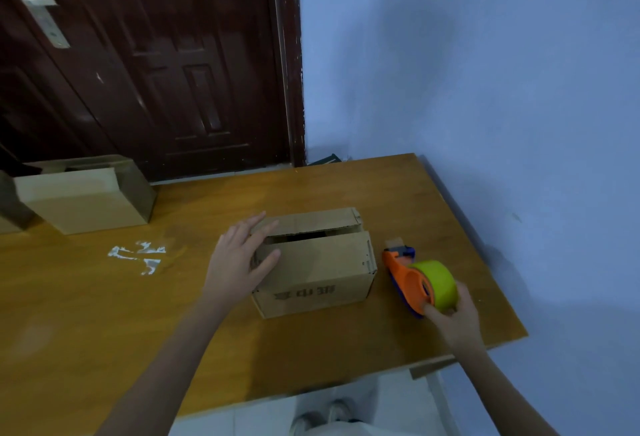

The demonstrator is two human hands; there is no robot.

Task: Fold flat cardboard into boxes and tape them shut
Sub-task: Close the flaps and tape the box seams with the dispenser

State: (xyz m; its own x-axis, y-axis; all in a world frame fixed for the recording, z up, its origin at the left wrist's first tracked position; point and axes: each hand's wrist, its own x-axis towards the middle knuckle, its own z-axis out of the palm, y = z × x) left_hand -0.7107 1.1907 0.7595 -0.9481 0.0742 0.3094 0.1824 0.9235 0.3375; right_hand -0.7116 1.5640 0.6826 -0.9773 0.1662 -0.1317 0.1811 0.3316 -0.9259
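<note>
Cardboard box (315, 262) on wooden surface (104, 297), left hand (239, 262) released, flat on its left end, right hand (450, 318) grasping tape dispenser (420, 281) right of box

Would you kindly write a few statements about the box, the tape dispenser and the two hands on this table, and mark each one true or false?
1. The left hand rests with straight fingers on the top flaps of the cardboard box. True.
2. The box's top seam is already sealed with tape. False: a dark gap shows between the flaps, and no tape is seen on it.
3. The right hand grips the tape dispenser, which sits on the table to the right of the box. True.
4. The roll on the dispenser is red. False: it is yellow-green, on an orange body.
5. A second box stands at the table's far left. True.
</note>
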